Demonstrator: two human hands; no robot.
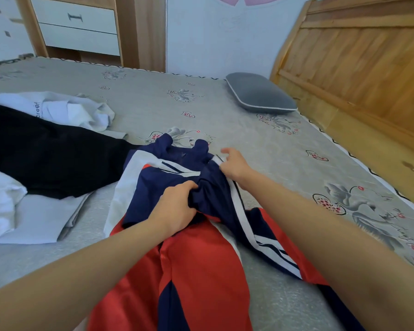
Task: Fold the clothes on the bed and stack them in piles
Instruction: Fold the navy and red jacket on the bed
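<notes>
Partly cut off below, the jacket [196, 254] is bunched in both gripping hands, left [177, 206] and right [232, 166]

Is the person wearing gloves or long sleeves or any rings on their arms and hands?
No. Both forearms are bare all the way down to the bottom edge of the picture, with no sleeve in sight. The left hand and the right hand have no gloves, and no ring, watch or bracelet shows on them.

Wooden headboard [359, 68], pale wall [213, 39], white-fronted drawers [77, 27].
</notes>
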